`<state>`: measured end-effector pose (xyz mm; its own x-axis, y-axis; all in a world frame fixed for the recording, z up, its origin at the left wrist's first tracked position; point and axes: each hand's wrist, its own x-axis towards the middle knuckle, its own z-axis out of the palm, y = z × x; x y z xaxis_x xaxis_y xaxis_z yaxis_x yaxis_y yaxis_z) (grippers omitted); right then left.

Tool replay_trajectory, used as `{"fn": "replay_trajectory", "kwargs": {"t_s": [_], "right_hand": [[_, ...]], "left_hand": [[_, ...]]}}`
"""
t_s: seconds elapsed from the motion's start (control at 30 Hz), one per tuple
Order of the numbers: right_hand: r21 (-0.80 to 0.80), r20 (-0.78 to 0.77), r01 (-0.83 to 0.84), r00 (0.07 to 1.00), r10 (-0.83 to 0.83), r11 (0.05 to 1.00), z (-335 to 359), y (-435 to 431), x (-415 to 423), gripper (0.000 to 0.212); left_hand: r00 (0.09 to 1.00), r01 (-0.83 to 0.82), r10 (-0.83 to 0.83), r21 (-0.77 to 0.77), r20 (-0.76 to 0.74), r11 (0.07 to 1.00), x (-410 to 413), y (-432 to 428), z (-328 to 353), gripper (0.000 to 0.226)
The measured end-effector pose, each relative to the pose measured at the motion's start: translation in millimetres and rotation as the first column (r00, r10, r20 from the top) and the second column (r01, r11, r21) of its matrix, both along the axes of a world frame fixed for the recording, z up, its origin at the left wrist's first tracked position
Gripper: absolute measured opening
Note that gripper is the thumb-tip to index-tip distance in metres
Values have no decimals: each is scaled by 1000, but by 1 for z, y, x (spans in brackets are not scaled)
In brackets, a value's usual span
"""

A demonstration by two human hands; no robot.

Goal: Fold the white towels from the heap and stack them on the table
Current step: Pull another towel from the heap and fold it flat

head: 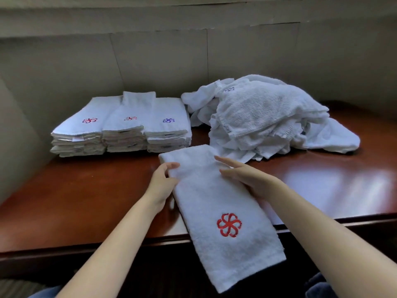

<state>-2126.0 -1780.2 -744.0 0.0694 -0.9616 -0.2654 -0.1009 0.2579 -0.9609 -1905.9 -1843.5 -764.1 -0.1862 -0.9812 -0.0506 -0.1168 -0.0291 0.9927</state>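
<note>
The left hand [163, 178] has its fingers [171, 166] curled over the left edge of a folded towel [214, 203]. The thumb sits under that edge, so the hand pinches the towel. The right hand [242, 175] lies on the right side of the same towel. Its fingers [223, 160] are straight and a little spread, resting flat on top. The thumb looks tucked at the towel's right edge, but I cannot tell if it grips.

The towel is a long white strip. Its far end lies on the table [86, 201]. Its near end hangs over the table's front edge, toward the person. A red flower mark [228, 225] shows on the near part.

Both bare arms reach in from the bottom of the view.

Behind the towel, on the right, is the heap [268, 117] of loose white towels. It is crumpled and lies on the table, just beyond the right hand's fingers.

On the left, near the wall [150, 57], are three stacks [120, 127] of folded towels. They stand side by side and touch each other. The left and middle stacks have a red mark on top. The right one has a blue mark [168, 120]. The stacks are just behind the towel's far end.

The table is dark red-brown and shiny.
</note>
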Motion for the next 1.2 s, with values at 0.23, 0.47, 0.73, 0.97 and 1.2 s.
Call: {"fn": "replay_trajectory", "kwargs": {"t_s": [0.23, 0.47, 0.73, 0.97, 1.2], "right_hand": [[-24, 125, -50, 991, 53, 998, 4, -20, 20, 67], [-247, 56, -56, 996, 72, 967, 41, -32, 36, 76], [-408, 201, 49, 979, 38, 912, 128, -96, 38, 72], [-308, 122, 234, 971, -206, 922, 160, -268, 40, 56], [-93, -184, 201, 959, -215, 975, 52, -363, 23, 45]], "left_hand": [[997, 9, -13, -49, -81, 999, 27, -12, 21, 52], [991, 132, -131, -165, 20, 977, 55, -25, 67, 51], [986, 168, -151, -343, 75, 924, 51, -108, 171, 56], [995, -81, 82, -33, 58, 996, 2, -264, 172, 60], [924, 66, -46, -39, 379, 997, -9, -339, 80, 46]]}}
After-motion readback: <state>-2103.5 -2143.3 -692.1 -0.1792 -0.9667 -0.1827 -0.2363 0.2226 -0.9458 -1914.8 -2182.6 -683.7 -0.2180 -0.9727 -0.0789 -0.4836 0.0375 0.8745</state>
